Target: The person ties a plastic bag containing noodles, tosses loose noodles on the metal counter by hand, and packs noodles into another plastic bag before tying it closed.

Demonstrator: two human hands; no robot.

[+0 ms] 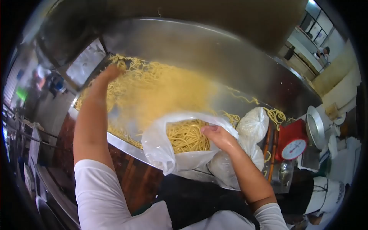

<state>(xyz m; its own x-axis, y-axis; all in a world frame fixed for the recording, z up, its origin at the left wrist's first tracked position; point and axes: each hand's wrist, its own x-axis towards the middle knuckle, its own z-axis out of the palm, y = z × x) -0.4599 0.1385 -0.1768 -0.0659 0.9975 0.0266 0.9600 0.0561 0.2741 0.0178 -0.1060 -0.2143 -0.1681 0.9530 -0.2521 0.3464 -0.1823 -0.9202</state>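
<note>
A broad heap of yellow noodles point(168, 86) lies on a metal work surface, hazy in the middle as if behind steam. My left hand point(112, 72) reaches to the heap's far left and touches strands there. Its fingers are blurred and partly hidden, so their grip does not show. Close to my body, a white plastic bag point(156, 147) stands with its mouth wide and noodles point(188, 136) inside. My right hand point(217, 135) is closed on the bag's right rim, thumb over the inner side.
Filled, knotted plastic bags point(253, 124) sit right of the noodle bag. Beyond them are a red dial scale point(293, 140) with a metal pan point(315, 126) and brown sticks point(274, 155). A metal wall point(230, 50) rises behind the noodles. Another person point(324, 53) is far off at upper right.
</note>
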